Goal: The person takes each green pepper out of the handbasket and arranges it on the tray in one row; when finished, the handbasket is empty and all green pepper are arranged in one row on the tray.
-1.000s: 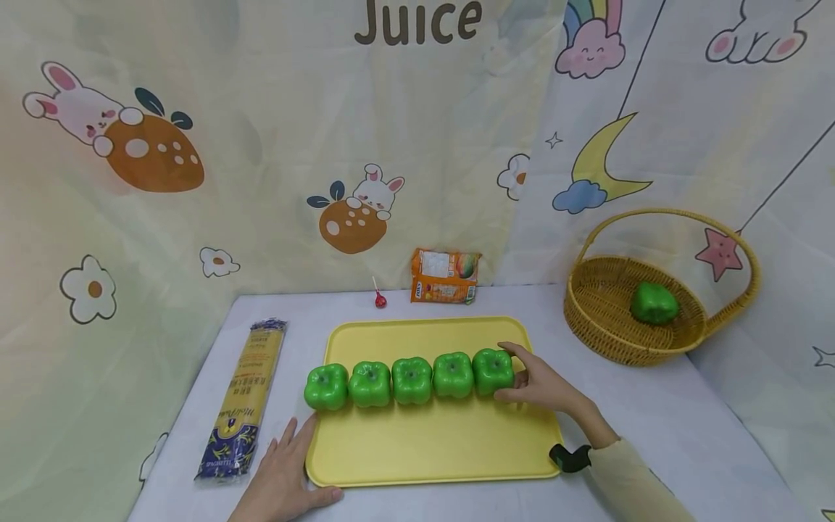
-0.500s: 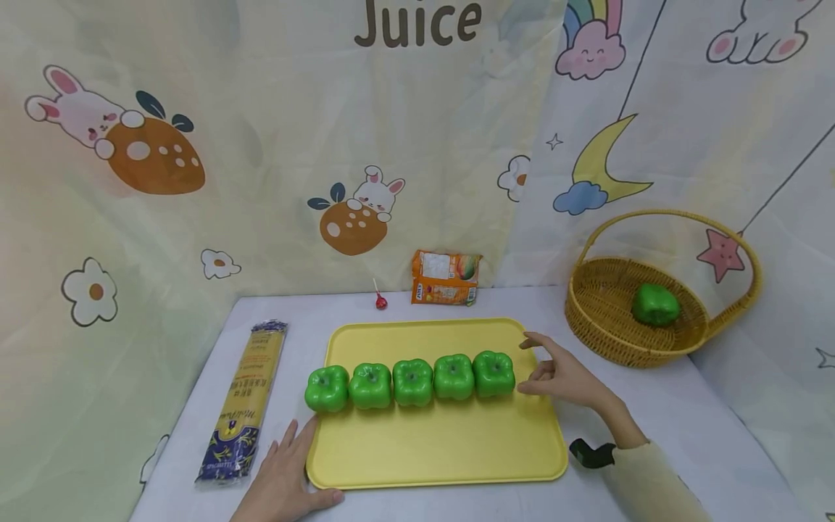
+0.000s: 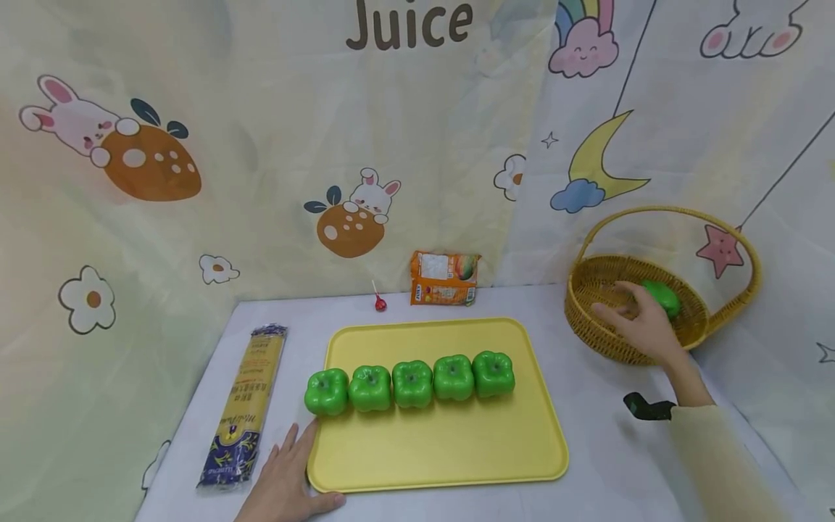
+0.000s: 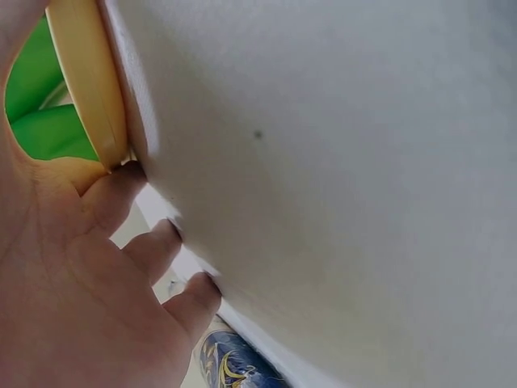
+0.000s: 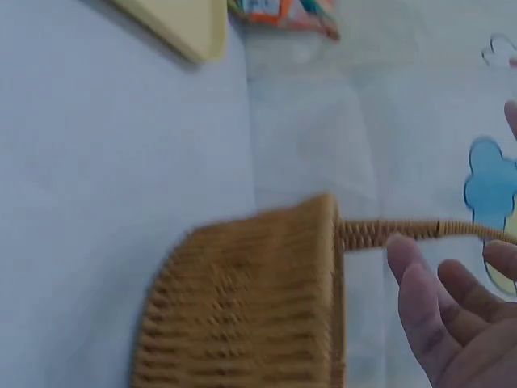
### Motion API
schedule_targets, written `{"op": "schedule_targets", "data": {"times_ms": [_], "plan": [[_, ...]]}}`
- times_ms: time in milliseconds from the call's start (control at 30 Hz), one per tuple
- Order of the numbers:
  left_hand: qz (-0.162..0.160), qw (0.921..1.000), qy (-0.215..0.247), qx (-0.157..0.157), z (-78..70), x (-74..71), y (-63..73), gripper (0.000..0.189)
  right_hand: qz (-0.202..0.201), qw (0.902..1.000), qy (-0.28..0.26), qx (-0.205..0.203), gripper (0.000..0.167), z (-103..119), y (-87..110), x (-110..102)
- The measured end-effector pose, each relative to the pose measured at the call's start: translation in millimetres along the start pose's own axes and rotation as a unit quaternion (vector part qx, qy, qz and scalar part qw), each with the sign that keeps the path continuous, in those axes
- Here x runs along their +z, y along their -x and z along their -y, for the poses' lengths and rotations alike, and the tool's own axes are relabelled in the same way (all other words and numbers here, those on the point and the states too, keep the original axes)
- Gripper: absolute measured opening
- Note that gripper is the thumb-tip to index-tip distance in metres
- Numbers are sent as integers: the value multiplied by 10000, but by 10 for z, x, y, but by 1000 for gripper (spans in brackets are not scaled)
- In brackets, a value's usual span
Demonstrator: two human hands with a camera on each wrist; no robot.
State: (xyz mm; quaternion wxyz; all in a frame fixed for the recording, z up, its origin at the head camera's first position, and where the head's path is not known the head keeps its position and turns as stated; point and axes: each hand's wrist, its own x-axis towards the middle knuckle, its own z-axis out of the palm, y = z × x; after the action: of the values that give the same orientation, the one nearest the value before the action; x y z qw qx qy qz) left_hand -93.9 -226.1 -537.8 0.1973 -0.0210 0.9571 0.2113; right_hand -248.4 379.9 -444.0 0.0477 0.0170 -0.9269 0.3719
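My left hand (image 3: 283,471) rests at the front left corner of the yellow tray (image 3: 437,457), fingers spread on the table and thumb along the near edge. The left wrist view shows its fingertips beside the tray rim (image 4: 93,81). On the tray, several green bell peppers (image 3: 412,383) stand in a row. My right hand (image 3: 642,322) is over the wicker basket (image 3: 596,330), fingers loosely bent and holding nothing. Partly behind that hand, one green bell pepper (image 3: 664,297) lies in the basket. The right wrist view shows the fingers near the basket handle (image 5: 388,233).
A spaghetti packet (image 3: 241,406) lies left of the tray. Behind the tray are a red lollipop (image 3: 380,303) and an orange snack packet (image 3: 445,278). The basket's handle arches up beside a printed cloth backdrop (image 3: 261,145).
My right hand has left the rightmost pepper on the tray and moved right and away from me to the basket. The left hand and the row of peppers stay put.
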Motion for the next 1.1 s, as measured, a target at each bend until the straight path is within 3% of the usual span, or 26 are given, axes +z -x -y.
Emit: {"op": "schedule_targets", "data": {"times_ms": [200,300,667,900,1100], "plan": [[-19,10000,-17,54,24,-3,12,143,-598,9951,235,750,93,-169,-200,-246],[-34,9999,-12,108,28,-2,15,143,-815,9920,279,927,94,-259,-307,-324],[123,9998,147,-51,0,22,19,143,-1065,9791,530,1649,85,-537,-580,-481],[-15,9999,95,46,-5,18,29,144,-557,9667,768,2377,99,-508,-671,-650],[-68,9999,70,75,-8,22,29,143,-78,9596,962,2645,104,-500,-717,-697]]}}
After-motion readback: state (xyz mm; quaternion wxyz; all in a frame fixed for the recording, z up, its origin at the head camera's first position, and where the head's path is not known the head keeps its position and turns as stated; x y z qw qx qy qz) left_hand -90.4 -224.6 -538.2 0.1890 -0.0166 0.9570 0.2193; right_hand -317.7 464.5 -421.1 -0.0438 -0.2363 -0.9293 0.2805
